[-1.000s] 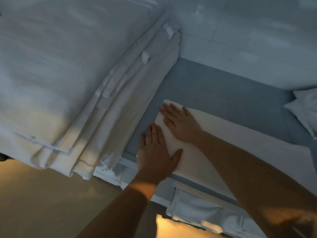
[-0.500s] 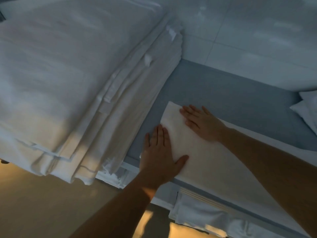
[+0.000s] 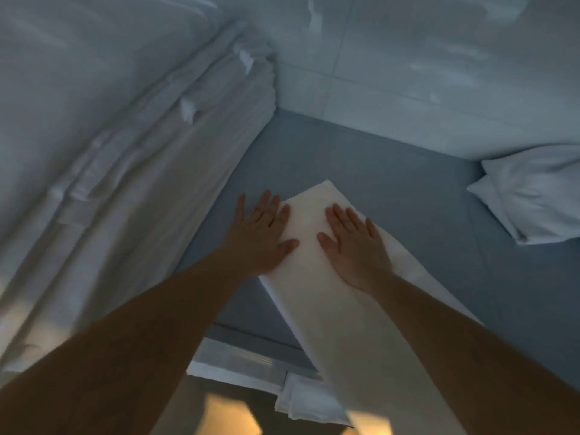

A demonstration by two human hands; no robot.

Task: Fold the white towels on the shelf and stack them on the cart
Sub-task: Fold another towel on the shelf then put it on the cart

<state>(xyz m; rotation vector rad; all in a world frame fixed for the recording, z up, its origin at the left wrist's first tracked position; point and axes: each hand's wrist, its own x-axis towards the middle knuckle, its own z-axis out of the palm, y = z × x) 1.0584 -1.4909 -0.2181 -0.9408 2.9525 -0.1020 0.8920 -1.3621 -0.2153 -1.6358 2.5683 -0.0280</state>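
Note:
A long folded white towel (image 3: 317, 296) lies on the grey shelf surface (image 3: 392, 196), running from the middle toward the lower right and over the shelf's front edge. My left hand (image 3: 259, 233) lies flat with straight fingers on the towel's left edge near its far end, partly on the shelf. My right hand (image 3: 354, 246) presses flat on the towel's top, fingers spread, just right of the left hand. Both forearms reach in from below.
A big stack of folded white linens (image 3: 110, 171) fills the left side of the shelf. Another white folded piece (image 3: 533, 196) sits at the right against the pale wall (image 3: 423, 64). More white linen (image 3: 301, 400) shows on a lower level below the shelf edge.
The towel now lies turned, its far end pointing away from me. Both hands have slid toward that end, the right hand coming beside the left, still flat on it.

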